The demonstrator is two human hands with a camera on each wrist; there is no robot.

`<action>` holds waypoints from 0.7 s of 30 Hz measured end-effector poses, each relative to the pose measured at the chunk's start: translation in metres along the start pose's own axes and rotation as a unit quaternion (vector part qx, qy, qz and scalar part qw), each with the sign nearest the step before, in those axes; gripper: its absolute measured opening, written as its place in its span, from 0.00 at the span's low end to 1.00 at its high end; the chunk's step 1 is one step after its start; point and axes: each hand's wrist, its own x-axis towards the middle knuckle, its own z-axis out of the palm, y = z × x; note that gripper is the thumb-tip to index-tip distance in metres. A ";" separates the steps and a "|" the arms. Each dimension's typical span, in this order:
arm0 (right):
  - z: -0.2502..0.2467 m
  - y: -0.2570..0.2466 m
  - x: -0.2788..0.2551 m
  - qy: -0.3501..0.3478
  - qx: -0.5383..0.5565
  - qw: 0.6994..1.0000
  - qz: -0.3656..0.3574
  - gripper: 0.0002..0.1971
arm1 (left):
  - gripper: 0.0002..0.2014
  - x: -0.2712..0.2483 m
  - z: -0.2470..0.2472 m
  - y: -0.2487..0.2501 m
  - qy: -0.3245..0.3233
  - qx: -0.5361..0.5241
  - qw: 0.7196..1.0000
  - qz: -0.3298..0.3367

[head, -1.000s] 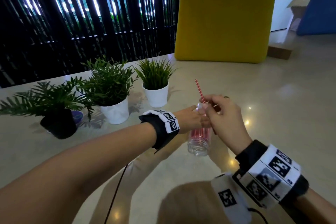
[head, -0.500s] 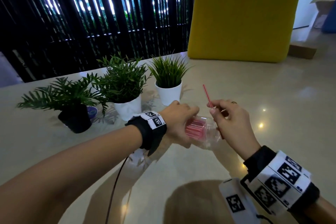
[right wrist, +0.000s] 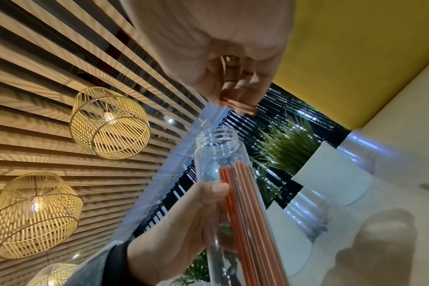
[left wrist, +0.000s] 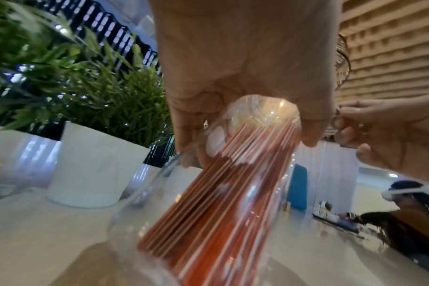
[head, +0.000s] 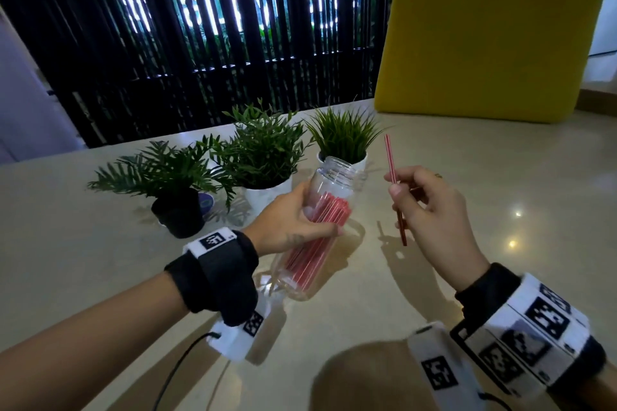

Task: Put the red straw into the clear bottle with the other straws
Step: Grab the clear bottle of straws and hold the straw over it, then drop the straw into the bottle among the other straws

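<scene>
My left hand (head: 293,223) grips the bottle (head: 320,220) tilted, mouth toward my right fingers (head: 395,191), easing entry. Those fingers pinch the red straw (head: 391,163) mid-length, just beside the mouth, not yet inside.

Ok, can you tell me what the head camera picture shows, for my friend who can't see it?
A left hand holds a tilted clear bottle of red straws, while the right hand pinches one more red straw beside its open mouth. Three potted plants stand behind on a pale table.
</scene>
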 end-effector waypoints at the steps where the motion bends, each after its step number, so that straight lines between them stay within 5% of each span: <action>1: 0.005 -0.004 0.001 -0.012 0.011 1.000 0.001 0.07 | 0.36 -0.006 -0.005 -0.001 0.003 -0.015 1.000 -0.009; 4: 0.021 -0.018 0.006 -0.047 0.040 0.998 -0.007 0.07 | 0.28 -0.023 -0.018 0.000 0.009 -0.048 0.998 -0.029; 14: 0.074 -0.083 0.042 -0.044 0.101 0.990 -0.085 0.03 | 0.37 -0.072 -0.048 -0.005 0.108 -0.078 0.991 0.000; 21: 0.105 -0.116 0.054 -0.042 0.121 0.985 -0.119 0.12 | 0.33 -0.098 -0.064 -0.005 0.184 -0.080 0.980 0.001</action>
